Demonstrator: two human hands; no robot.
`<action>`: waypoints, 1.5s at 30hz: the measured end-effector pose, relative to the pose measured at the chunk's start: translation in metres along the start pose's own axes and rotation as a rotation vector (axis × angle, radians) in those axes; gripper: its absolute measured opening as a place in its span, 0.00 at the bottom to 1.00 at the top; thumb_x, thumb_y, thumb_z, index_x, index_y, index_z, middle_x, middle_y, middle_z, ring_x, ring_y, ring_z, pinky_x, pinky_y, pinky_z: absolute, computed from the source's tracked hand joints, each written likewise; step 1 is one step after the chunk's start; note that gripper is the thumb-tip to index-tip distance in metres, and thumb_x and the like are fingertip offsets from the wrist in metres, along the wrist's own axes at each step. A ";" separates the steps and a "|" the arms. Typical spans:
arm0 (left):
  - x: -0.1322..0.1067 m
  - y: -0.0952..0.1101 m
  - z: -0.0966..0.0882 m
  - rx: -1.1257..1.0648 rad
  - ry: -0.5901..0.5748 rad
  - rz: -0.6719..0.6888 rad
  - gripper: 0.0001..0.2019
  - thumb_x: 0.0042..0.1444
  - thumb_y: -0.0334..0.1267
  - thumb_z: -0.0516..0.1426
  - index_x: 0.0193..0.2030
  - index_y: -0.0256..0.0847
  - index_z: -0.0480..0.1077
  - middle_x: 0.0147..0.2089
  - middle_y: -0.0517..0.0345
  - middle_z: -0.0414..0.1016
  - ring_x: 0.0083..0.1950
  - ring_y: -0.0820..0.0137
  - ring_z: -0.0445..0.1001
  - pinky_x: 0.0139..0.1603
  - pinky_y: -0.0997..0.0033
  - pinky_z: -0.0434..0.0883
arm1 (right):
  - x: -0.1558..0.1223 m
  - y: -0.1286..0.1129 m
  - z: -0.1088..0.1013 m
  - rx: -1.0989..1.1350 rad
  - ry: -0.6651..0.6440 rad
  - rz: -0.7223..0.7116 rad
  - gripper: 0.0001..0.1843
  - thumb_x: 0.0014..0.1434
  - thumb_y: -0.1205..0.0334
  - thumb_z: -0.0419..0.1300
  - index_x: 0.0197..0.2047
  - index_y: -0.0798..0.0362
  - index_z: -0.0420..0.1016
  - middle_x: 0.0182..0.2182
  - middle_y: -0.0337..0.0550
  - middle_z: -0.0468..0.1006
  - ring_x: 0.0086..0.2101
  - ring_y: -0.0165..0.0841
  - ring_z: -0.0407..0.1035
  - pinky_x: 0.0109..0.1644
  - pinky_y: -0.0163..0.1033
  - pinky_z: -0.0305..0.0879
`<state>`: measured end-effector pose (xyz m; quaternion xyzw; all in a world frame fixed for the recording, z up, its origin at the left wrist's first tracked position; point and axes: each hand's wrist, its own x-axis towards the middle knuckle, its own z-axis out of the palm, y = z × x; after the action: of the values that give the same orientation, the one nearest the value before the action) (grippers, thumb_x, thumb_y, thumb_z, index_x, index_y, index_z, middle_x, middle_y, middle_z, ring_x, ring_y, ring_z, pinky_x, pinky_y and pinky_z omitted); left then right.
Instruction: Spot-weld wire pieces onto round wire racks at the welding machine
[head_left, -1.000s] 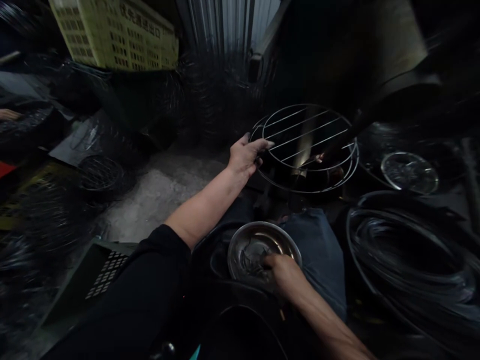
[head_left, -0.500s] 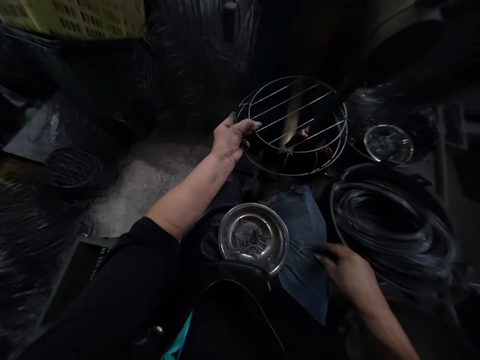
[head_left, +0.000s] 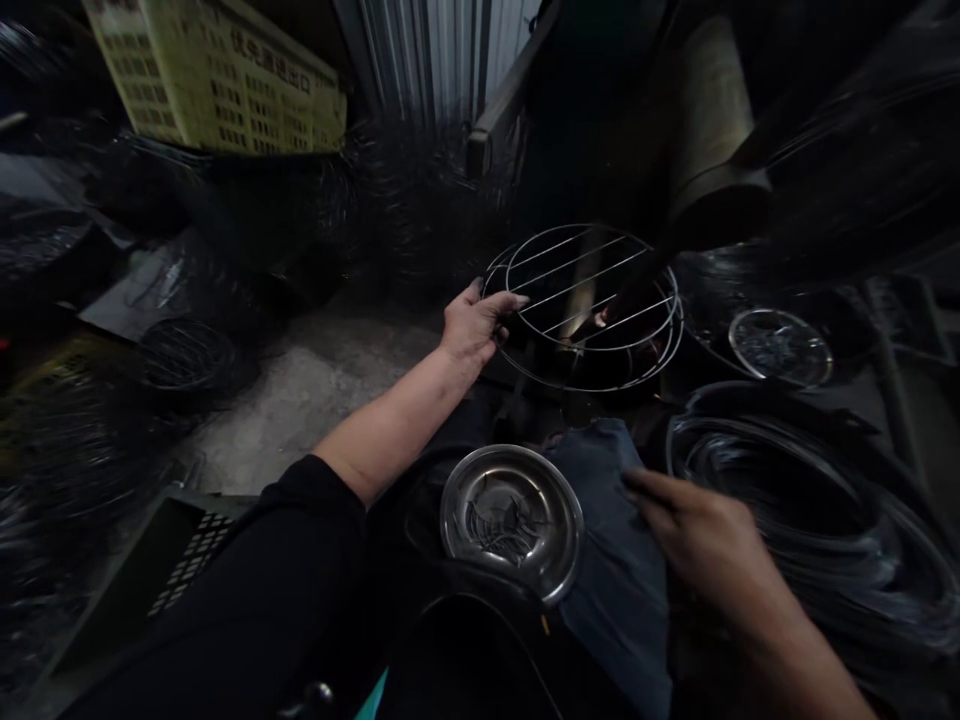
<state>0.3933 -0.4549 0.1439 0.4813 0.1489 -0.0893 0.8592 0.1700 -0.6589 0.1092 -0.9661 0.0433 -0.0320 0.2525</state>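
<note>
Head view — left hand (head_left: 474, 325), wire rack (head_left: 579, 292) (round)

The floor (head_left: 300, 400) is bare grey concrete, pale and dusty in the middle and dark toward its edges. At the left a small round wire basket (head_left: 187, 355) sits on it, with a grey sheet (head_left: 127, 290) lying flat just behind. Heaps of black wire (head_left: 67, 440) crowd the left edge. At the lower left a dark perforated crate (head_left: 180, 565) rests on it. At the right, coils of black wire (head_left: 795, 500) lie stacked in a wide ring; what is under them cannot be made out.
</note>
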 end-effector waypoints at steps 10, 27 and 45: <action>-0.003 0.004 0.005 -0.011 -0.002 0.047 0.42 0.41 0.22 0.66 0.67 0.35 0.64 0.25 0.69 0.69 0.24 0.79 0.67 0.21 0.78 0.56 | 0.112 -0.078 0.015 0.344 0.558 0.182 0.16 0.54 0.54 0.59 0.36 0.55 0.84 0.28 0.47 0.83 0.29 0.40 0.77 0.35 0.42 0.72; 0.008 0.004 0.010 -0.042 -0.012 -0.010 0.37 0.36 0.20 0.67 0.58 0.37 0.71 0.27 0.68 0.68 0.25 0.79 0.69 0.22 0.77 0.53 | 0.105 -0.081 0.052 1.036 0.824 0.322 0.14 0.45 0.58 0.75 0.31 0.57 0.80 0.22 0.39 0.79 0.21 0.34 0.75 0.24 0.35 0.73; 0.025 0.005 0.010 -0.059 -0.017 -0.023 0.46 0.39 0.22 0.66 0.69 0.34 0.62 0.22 0.64 0.72 0.25 0.75 0.69 0.21 0.79 0.52 | 0.114 -0.088 0.052 1.041 0.864 0.287 0.11 0.45 0.60 0.73 0.31 0.55 0.78 0.23 0.36 0.78 0.21 0.34 0.75 0.23 0.35 0.73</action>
<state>0.4197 -0.4609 0.1444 0.4535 0.1496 -0.0987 0.8731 0.2938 -0.5685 0.1121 -0.6045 0.2463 -0.3969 0.6453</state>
